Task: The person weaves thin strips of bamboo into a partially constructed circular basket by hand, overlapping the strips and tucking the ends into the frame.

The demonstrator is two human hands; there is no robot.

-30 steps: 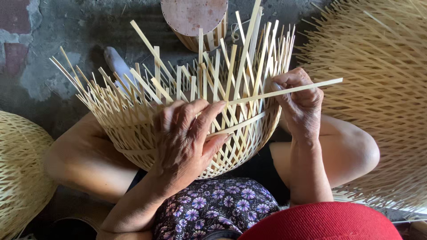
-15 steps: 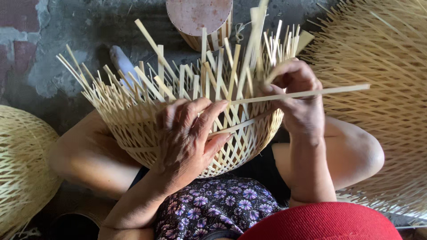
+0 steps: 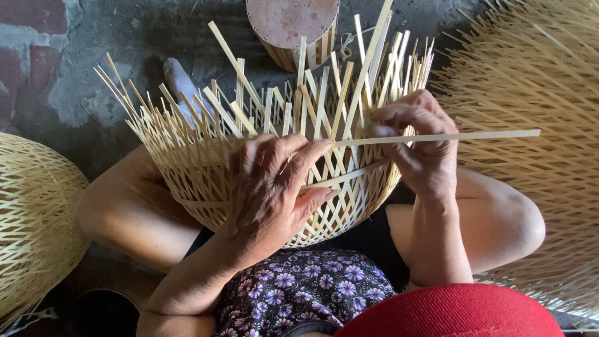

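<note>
**Bamboo basket being woven between two hands**

Pale bamboo strips are making up a half-woven basket (image 3: 249,181) that is resting on the person's lap, between the two bare knees, its open lattice wall facing the camera and its loose upright ends fanning outward at the top. In the head view, the left hand (image 3: 274,187) is lying spread against the near wall of the basket, fingers pressing the crossing strips flat, thumb tucked below them; it is bracing the weave rather than closing round anything. The right hand (image 3: 418,143) is sitting at the basket's right rim, its fingers pinching a long flat bamboo strip (image 3: 449,136) that is running level from the left hand's fingertips out past the basket to the right. A second, shorter strip is angling down from under the right hand toward the left thumb.

Beyond the basket, against the grey floor (image 3: 112,75), a round reddish block (image 3: 292,25) with a wooden side is standing just behind the upright ends. A whitish object (image 3: 181,84) is lying behind the basket's left rim, partly hidden by the strips. To the basket's left a finished woven basket (image 3: 34,218) is sitting, and to its right a large spread of woven bamboo work (image 3: 536,187) is filling the edge. A purple floral cloth (image 3: 299,293) and a red brim (image 3: 455,312) are showing below the basket.
</note>
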